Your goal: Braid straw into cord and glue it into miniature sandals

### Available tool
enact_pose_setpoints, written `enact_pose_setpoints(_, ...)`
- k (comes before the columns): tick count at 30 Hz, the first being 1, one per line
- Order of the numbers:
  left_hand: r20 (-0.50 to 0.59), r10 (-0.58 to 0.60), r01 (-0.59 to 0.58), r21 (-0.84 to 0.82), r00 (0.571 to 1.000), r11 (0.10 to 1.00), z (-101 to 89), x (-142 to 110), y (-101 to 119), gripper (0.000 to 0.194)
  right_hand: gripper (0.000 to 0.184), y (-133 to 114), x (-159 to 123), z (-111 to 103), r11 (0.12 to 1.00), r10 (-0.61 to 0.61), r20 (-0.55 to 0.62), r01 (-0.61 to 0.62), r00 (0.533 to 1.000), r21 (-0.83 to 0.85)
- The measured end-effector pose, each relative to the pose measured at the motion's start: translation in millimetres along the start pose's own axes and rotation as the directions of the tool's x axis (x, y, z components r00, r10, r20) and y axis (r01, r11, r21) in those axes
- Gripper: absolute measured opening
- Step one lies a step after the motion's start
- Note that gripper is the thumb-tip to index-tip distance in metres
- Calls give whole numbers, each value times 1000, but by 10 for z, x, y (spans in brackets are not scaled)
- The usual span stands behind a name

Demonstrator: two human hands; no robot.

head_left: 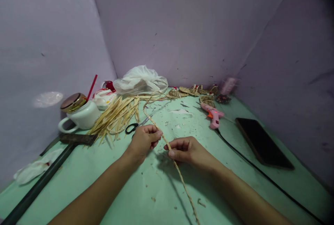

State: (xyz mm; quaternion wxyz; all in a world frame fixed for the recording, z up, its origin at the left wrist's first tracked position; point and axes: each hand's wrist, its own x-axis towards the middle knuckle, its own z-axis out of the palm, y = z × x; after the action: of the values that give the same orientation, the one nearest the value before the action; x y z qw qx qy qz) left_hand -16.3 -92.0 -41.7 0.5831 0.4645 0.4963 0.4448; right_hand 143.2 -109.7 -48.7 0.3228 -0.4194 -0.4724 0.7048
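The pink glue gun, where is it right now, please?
In the head view, the pink glue gun lies toward the right of the green table, beyond the right hand and left of the dark phone.

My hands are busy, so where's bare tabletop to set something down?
Bare green tabletop lies between your left forearm and the black pole, and between your right forearm and the cord of the glue gun. It's crowded along the back wall, with plastic bag and woven pieces, and around the white mug.
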Motion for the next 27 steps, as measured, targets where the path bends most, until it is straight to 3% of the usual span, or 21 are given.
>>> enact_pose_setpoints(8, 77, -37, 37, 5, 996, 999, 16, -33, 1, 28, 34, 13, 18, 12, 996, -58, -77, 53, 995, -66)
enact_pose_setpoints(15, 48, 0, -1, 12, 999, 1000, 43, -46, 13, 30, 22, -3, 4, 27, 993, -83, -82, 75, 993, -91)
enact_pose_setpoints(18, 13, 2, -3, 26, 1000, 1000, 65, -42, -25, 28, 15, 2, -24, 45, 968, -204, -67, 191, 977, -164)
enact_pose_setpoints(21, 4, -24, 24, 34, 1000, 999, 103, -40, -104, 28, 8, 33, -47, 62, 876, -405, -64, 368, 912, -311)
enact_pose_setpoints(23, 7, -49, 49, 29, 999, 998, 126, -41, -155, 28, 10, 52, -46, 74, 822, -477, -58, 422, 877, -382)
enact_pose_setpoints(25, 5, -58, 58, 19, 998, 998, 142, -47, -184, 30, 10, 59, -28, 86, 836, -470, -75, 415, 880, -360)
enact_pose_setpoints(27, 12, -42, 42, 4, 999, 999, 155, -56, -188, 31, 10, 58, -1, 93, 901, -388, -102, 354, 916, -251)
